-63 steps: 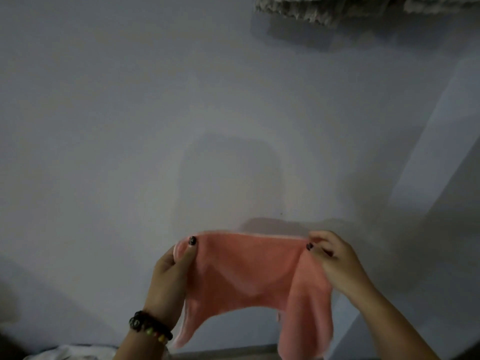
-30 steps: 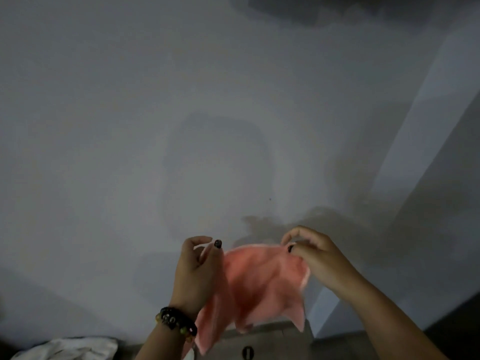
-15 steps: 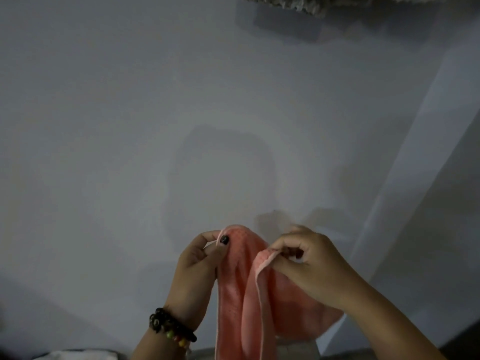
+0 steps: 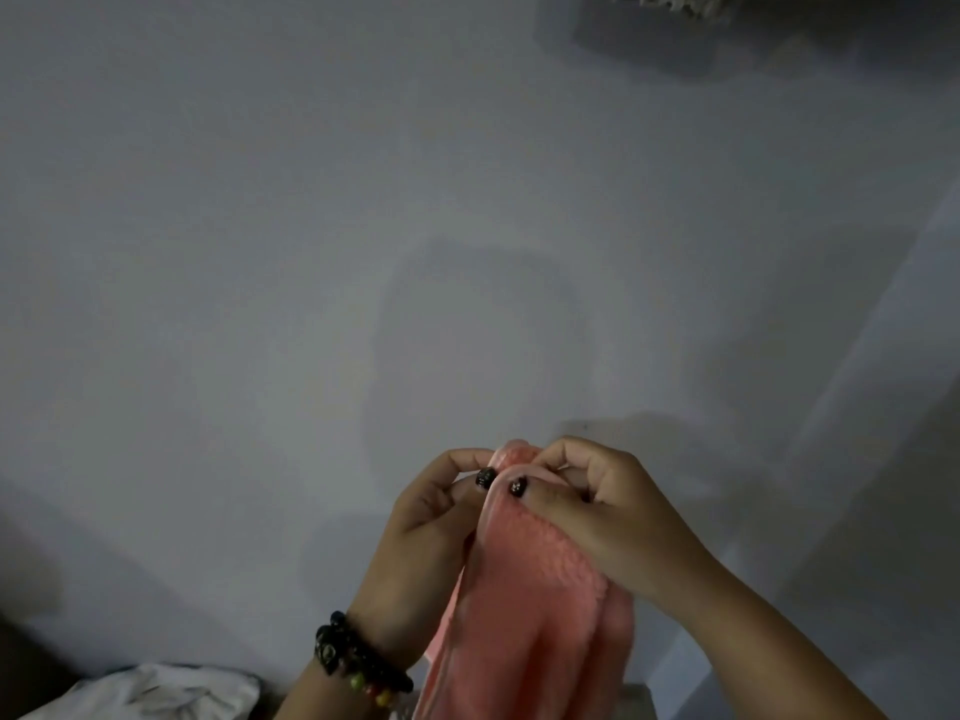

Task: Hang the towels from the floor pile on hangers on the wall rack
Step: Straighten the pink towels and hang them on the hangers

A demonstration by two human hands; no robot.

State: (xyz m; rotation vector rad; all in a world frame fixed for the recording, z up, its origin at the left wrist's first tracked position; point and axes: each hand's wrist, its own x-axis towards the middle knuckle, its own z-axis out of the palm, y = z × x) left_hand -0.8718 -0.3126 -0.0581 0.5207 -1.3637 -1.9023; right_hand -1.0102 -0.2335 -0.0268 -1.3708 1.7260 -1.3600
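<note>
Both hands meet at the top of a salmon-pink towel point(image 4: 524, 605), held up in front of a pale grey wall point(image 4: 311, 252). On the left hand point(image 4: 415, 532) the thumb and curled forefinger pinch the towel's upper edge, the dark-painted thumbnail lying against the cloth. On the right hand point(image 4: 597, 517) the thumb presses the fabric from the front while the curled fingers close over the top fold behind it, so this hand too grips the towel. The two thumbs sit just beside each other, almost touching.

No writing, label or brand mark can be read anywhere on the towel or around it.

The towel is gathered lengthwise into a narrow bundle and hangs straight down from the pinch, running out of view at the lower edge. Its face has a soft, nubby pile, a smoother paler hem runs down its left side, and a scalloped edge shows under the right palm.

A bracelet point(image 4: 358, 662) of dark beads with a few green, red and yellow ones circles the left wrist. White cloth point(image 4: 156, 693) lies crumpled at the lower left corner. At the top right, the ragged grey hem of another hanging fabric point(image 4: 670, 0) just enters view, casting a shadow on the wall.
</note>
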